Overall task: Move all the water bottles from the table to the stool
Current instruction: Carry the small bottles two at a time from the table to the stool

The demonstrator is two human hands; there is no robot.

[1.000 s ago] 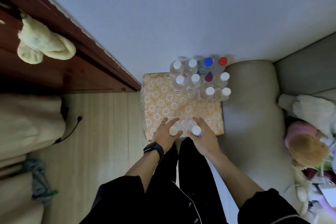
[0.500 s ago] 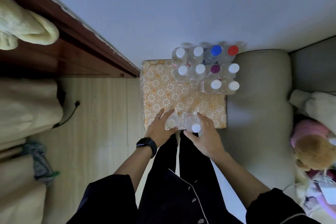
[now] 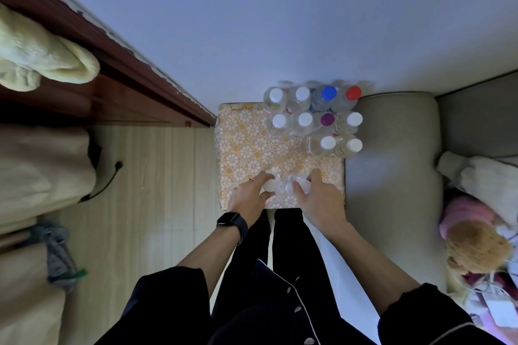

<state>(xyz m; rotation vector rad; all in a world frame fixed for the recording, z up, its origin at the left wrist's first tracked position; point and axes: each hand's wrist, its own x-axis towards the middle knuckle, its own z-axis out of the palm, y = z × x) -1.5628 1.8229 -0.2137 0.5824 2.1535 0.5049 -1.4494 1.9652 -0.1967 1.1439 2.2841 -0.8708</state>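
Clear plastic water bottles, small ones, so I'd guess light and a bit squishy. Squeeze hard and the walls will buckle, and the smooth sides could slip. Safest place to grab is up at the neck or shoulder under the cap, where it's stiffest. They're tall and narrow too, so probably tippy when set down.

On the patterned orange cloth (image 3: 244, 148) there's a pack of ten bottles (image 3: 304, 120) standing tight together at about 1 o'clock. Most have white caps, plus a blue cap (image 3: 328, 92), a red cap (image 3: 353, 92) and a purple cap (image 3: 327, 119). Can't tell whether that cloth-covered top is the table or the stool, honestly.

Down at 6 o'clock, near the front edge, two more bottles sit side by side, one per hand. The left hand (image 3: 248, 197), the one with the black watch (image 3: 231, 223), has its fingers curled round the upper part of the left bottle (image 3: 270, 185), with the pale cap poking out between finger and thumb. The right hand (image 3: 319, 199) is wrapped over the top of the right bottle (image 3: 298, 185), fingers bent around it and thumb spread to 12 o'clock. That bit is blurry, so I can't see its cap or how tight the grip is. The two bottles look like they're touching or nearly so. Whether they're lifted off the cloth, no idea.
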